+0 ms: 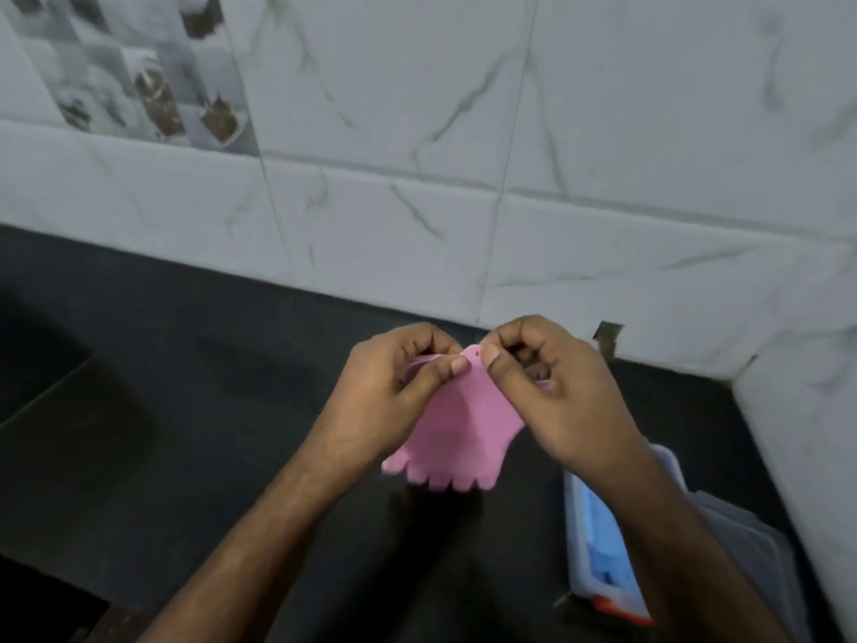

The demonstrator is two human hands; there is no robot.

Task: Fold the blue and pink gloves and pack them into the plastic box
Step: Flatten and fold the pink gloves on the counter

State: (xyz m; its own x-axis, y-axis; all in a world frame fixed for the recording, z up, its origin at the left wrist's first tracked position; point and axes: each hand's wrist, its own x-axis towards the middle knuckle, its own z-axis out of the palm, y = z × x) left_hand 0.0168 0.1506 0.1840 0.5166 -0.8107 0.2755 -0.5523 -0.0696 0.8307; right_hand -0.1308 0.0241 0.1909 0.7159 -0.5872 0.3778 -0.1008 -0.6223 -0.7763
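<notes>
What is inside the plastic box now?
Inside the plastic box lies the blue glove. The right forearm covers the rest of the box.

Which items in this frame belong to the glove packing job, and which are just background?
Job: pink glove, pinched by left hand and right hand; blue glove inside the plastic box.
Background: dark counter, marbled wall tiles.

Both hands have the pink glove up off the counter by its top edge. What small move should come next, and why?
Probably fold the pink glove in half, bringing its pinched top edge toward the fingered end. The left hand and right hand each pinch that edge, and the glove hangs open and unfolded over the counter. The box at right already holds something blue, likely the blue glove, so the pink one seems to be what remains.
</notes>
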